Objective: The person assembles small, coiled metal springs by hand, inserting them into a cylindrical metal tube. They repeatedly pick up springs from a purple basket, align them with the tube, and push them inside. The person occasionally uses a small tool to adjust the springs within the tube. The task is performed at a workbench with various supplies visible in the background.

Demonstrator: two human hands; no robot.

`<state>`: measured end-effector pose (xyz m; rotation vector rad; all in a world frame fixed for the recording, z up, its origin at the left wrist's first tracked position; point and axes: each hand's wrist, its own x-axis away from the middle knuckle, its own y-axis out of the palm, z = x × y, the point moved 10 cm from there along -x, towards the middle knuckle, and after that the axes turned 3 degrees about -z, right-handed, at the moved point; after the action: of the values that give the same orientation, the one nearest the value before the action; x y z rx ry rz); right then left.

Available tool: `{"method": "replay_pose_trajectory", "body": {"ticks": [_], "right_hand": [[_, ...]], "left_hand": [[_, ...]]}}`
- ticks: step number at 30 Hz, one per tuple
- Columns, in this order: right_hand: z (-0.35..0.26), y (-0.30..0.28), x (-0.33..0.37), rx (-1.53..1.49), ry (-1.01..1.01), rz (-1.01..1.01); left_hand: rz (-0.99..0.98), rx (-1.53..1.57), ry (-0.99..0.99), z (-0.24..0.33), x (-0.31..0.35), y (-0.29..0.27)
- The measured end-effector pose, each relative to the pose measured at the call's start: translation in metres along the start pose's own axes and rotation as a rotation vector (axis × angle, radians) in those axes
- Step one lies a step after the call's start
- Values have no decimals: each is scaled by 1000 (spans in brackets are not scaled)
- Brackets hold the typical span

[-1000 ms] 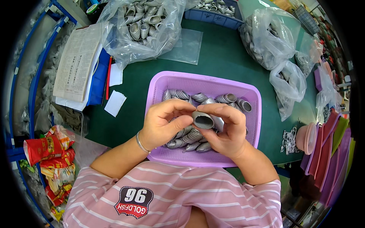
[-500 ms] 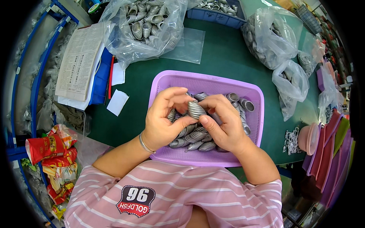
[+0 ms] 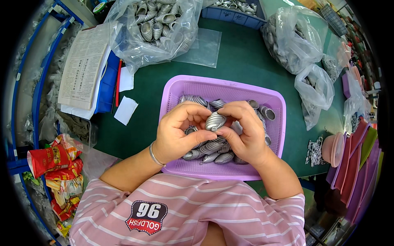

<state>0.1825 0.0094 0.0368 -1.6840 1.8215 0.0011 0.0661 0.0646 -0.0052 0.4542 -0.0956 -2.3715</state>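
Over a purple plastic basket (image 3: 223, 82), both my hands hold one silver metal piece (image 3: 215, 121) with spiral grooves. My left hand (image 3: 174, 131), a bracelet at its wrist, pinches it from the left with thumb and fingers. From the right, the thumb and fingers of my right hand (image 3: 245, 133) grip the same piece. Beneath my hands lie several similar grooved silver pieces (image 3: 212, 146), some with a round hollow opening, such as the one at the basket's right (image 3: 267, 113). My hands hide part of the pile.
A clear bag of grooved pieces (image 3: 158, 30) and a blue bin (image 3: 234, 17) stand at the back. More filled bags (image 3: 293, 45) lie right. Papers (image 3: 84, 69) over a blue tray (image 3: 107, 86) sit left. Small metal parts (image 3: 315, 151) lie by a pink tub (image 3: 333, 149).
The held piece has been turned, so its rounded end now faces down toward me. My fingertips have closed in around it, and my left fingers have shifted slightly.
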Motion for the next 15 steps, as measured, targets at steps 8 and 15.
{"method": "replay_pose_trajectory", "body": {"ticks": [8,15], "right_hand": [[10,-5,3,-117,69,83],[-5,-5,5,-75,-100,51]], "left_hand": [[80,-147,129,17,-2,-2],[65,-341,91,15,-1,-2]]}}
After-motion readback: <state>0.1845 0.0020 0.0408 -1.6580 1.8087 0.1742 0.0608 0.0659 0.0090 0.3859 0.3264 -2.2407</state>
